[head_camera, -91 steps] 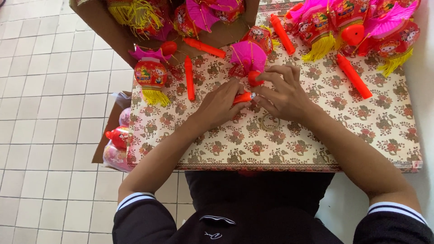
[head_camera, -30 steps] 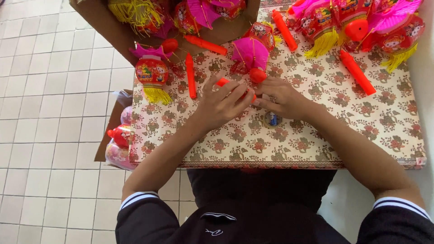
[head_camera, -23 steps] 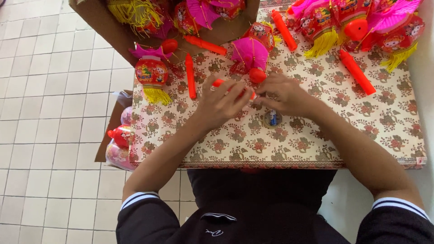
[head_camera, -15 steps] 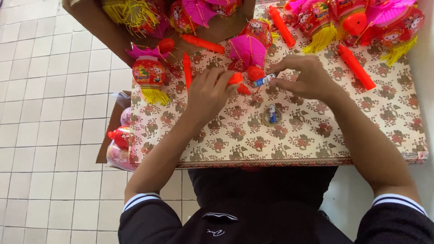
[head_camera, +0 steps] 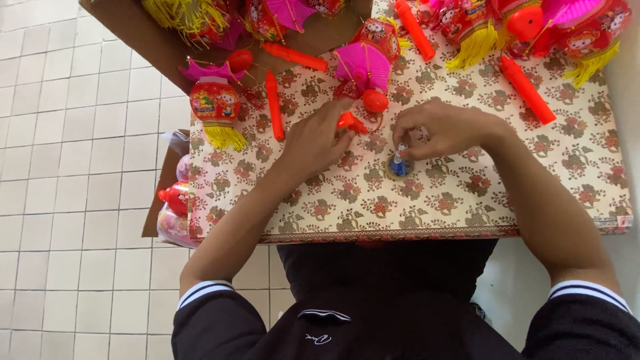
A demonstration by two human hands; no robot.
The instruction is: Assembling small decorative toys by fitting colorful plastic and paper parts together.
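A small blue-and-white tube (head_camera: 399, 160) has been brought down from beside the pink paper lantern (head_camera: 365, 70) and is now stood on the floral bench (head_camera: 467, 193), pinched by the right hand (head_camera: 443, 127). The left hand (head_camera: 319, 137) is closed on 1 red stick (head_camera: 351, 122). 4 more red sticks are counted.

One head camera looks steeply down, near the floral table (head_camera: 467, 200).

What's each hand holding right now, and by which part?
The left hand pinches one end of a short red stick. The right hand grips the top of a small blue-and-white tube, standing upright on the table.
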